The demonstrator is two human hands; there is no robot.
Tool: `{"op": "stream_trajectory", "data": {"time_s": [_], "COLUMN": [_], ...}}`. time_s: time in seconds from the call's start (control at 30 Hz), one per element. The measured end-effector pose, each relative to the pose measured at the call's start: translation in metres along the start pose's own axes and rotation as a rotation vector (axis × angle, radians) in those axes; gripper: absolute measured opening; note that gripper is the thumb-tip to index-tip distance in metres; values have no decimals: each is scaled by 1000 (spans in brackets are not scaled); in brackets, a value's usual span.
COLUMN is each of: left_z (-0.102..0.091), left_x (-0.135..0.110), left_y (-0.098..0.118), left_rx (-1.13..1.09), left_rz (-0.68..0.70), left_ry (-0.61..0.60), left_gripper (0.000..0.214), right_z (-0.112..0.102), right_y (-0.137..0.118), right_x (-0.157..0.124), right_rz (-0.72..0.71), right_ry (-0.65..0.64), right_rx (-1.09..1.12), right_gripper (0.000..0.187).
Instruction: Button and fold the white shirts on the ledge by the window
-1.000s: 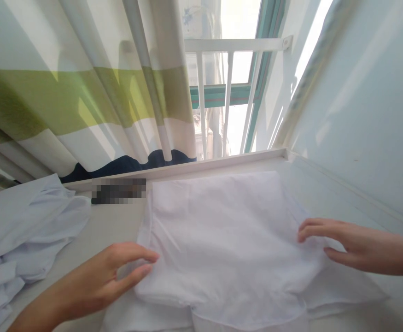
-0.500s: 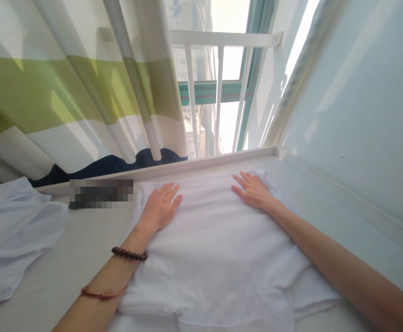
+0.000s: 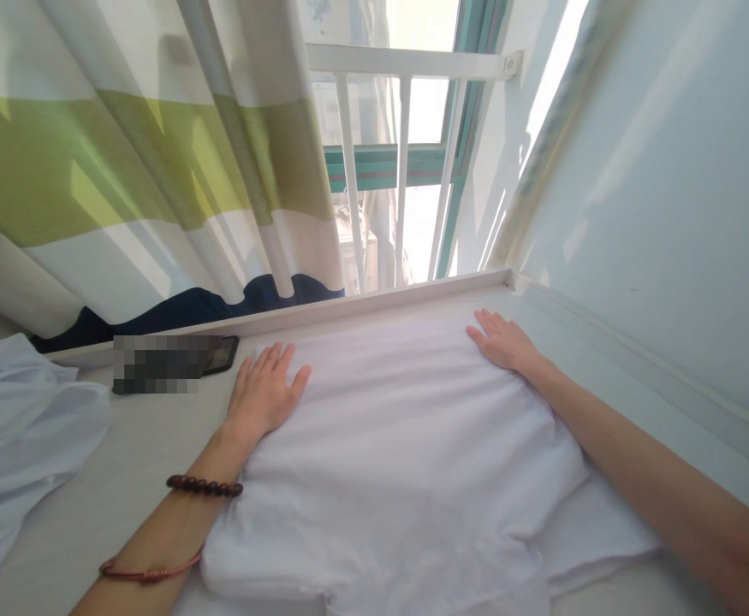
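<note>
A white cloth garment (image 3: 393,445) lies spread out before me, with soft creases across it and bunched folds toward the near edge. My left hand (image 3: 264,389) rests flat on its far left corner, fingers spread and palm down. On the far right corner lies my right hand (image 3: 502,338), also palm down with the fingers stretched out. Neither hand grips the fabric. A dark beaded bracelet (image 3: 205,487) and a thin reddish band (image 3: 151,573) circle my left wrist and forearm.
Beside my left hand lies a dark flat device (image 3: 223,355), partly blurred out. More crumpled white cloth (image 3: 20,453) is at the left. A low white ledge (image 3: 374,301), a striped curtain (image 3: 156,171) and white railing bars (image 3: 403,171) bound the far side; a wall (image 3: 682,214) stands at right.
Both hands have slid apart along the far edge, the left leftward and the right rightward. The fabric between them looks wider and flatter, and more of the dark device shows.
</note>
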State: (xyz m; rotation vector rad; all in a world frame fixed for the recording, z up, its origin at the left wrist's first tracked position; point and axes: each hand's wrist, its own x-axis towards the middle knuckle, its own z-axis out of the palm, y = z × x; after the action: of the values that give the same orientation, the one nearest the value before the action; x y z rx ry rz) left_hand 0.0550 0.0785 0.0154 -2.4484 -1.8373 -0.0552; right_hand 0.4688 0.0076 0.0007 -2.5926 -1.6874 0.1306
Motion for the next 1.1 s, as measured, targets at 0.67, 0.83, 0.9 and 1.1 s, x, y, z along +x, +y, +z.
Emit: {"op": "stream_trajectory", "data": {"time_s": [0.67, 0.83, 0.9, 1.1], "left_z": [5, 7, 10, 16], "left_x": [27, 26, 25, 21], "left_y": [40, 25, 19, 1], "left_rx": [-189, -113, -67, -24], "left_rz": [133, 72, 58, 60], "left_ry": [8, 22, 61, 96], "left_gripper": [56, 57, 59, 66], "right_z": [9, 5, 4, 7], "right_y": [-128, -90, -69, -23], "right_x": [-11, 4, 8, 16], "right_rz": [-121, -89, -75, -79], "right_ry": [38, 38, 45, 42], "right_rx": [163, 71, 57, 33], "right_gripper": [69, 69, 68, 65]}}
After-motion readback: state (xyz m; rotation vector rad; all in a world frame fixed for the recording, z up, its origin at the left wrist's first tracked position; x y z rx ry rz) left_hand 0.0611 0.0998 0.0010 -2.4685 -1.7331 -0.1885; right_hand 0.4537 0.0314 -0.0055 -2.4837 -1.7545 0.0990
